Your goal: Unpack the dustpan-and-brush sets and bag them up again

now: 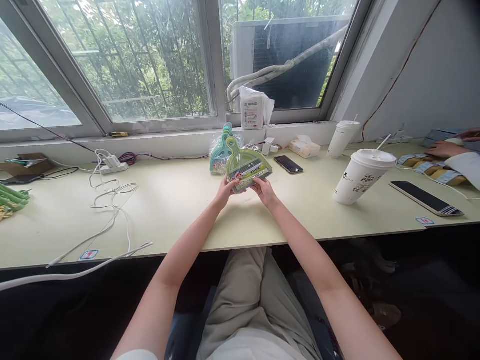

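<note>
A small yellow-green dustpan-and-brush set [247,162] in clear plastic wrap is held up above the table, its handle pointing up and away from me. My left hand [225,191] grips its lower left corner, and my right hand [263,190] pinches the lower right edge. A printed label runs across the pan, over dark bristles. Just behind it and to the left, several teal wrapped dustpan sets [218,156] stand close together, partly hidden by the one I hold.
A black phone [288,164], a tissue pack [304,147] and two white cups [362,177] stand to the right, with another phone [425,198]. Beyond them, a co-worker's hand [446,149] is near yellow rolls [435,167]. Loose white cables [112,200] lie left.
</note>
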{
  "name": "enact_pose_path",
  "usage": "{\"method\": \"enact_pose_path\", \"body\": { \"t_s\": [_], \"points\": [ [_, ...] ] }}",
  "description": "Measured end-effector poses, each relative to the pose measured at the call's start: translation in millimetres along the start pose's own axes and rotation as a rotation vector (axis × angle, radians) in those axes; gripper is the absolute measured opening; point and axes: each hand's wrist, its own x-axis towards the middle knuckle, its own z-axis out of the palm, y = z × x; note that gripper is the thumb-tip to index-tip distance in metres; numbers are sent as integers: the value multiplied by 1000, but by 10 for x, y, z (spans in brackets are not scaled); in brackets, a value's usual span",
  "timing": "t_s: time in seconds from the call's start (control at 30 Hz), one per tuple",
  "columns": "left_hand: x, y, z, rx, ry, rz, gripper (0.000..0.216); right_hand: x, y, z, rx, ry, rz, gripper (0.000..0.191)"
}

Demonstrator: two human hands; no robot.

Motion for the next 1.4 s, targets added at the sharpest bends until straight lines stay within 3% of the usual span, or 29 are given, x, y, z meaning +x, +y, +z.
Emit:
{"method": "enact_pose_path", "body": {
  "t_s": [0.47, 0.57, 0.63, 0.7, 0.77, 0.83, 0.9, 1.0, 1.2, 1.4],
  "points": [
    [48, -36, -44, -18, 49, 15, 53, 51, -43, -65, -63, -59, 30, 12],
    [101, -8, -142, -54, 136, -10, 56, 92, -71, -147, -226, 30, 7, 13],
    [135, 18, -230, -103, 190, -41, 56, 93, -84, -197, -427, 164, -125, 13],
    [164, 31, -319, -132, 228, -98, 52, 70, -88, -227, -684, 249, -340, 28],
    [185, 27, -391, -127, 250, -159, 44, 42, -87, -237, -913, 218, -522, 46],
    [199, 10, -437, -103, 257, -203, 37, 30, -85, -239, -1039, 130, -604, 47],
    [205, -7, -459, -80, 245, -226, 33, 43, -86, -246, -1062, 81, -632, 31],
    [200, -6, -474, -52, 198, -261, 33, 83, -93, -262, -1009, 115, -660, 14],
    [142, 40, -514, 27, -26, -284, 37, 132, -87, -268, -879, 75, -601, 13],
    [108, 7, -477, 149, -141, -295, 48, 233, -23, -339, -923, 194, -577, 11]
  ]
}}
